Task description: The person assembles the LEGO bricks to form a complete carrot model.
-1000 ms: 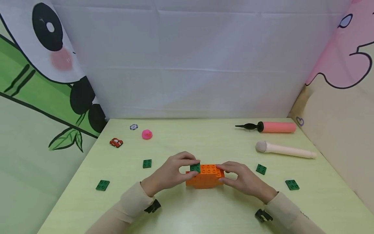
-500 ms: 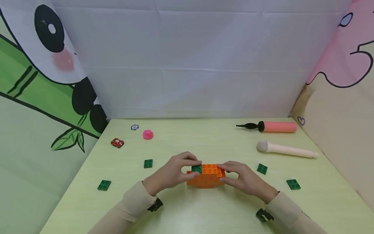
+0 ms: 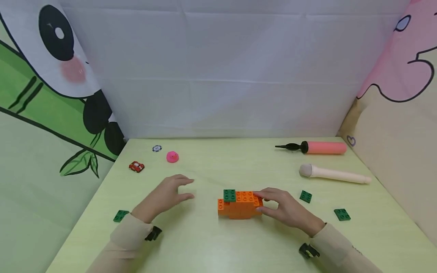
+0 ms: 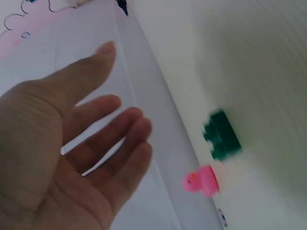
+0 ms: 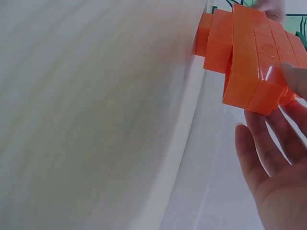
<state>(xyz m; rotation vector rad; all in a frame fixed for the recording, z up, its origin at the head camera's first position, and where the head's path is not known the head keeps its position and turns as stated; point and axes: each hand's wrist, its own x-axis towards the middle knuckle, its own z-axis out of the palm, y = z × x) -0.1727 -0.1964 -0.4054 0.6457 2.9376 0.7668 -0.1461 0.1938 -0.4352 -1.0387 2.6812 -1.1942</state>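
Note:
An orange toy-brick build [image 3: 241,209] stands mid-table, with a green brick [image 3: 229,195] on its top left end. My right hand [image 3: 286,207] pinches the build's right end between thumb and fingers; in the right wrist view the orange bricks [image 5: 259,57] sit against the fingertips. To the left, my left hand [image 3: 160,197] is in the air with thumb and fingers spread apart, holding nothing. In the left wrist view a loose green brick [image 4: 224,135] lies on the table beyond this hand; the head view has it hidden behind the hand.
More green bricks lie around: one [image 3: 120,215] by the left sleeve, two [image 3: 305,196] at the right. Farther back are a red toy car [image 3: 136,167], a pink duck [image 3: 172,157], a round chip [image 3: 157,148], a microphone [image 3: 334,174] and a hand pump [image 3: 324,147].
My left hand has let go of the green brick on the orange build and moved left. That brick stays on top. The right hand keeps its grip in the same place.

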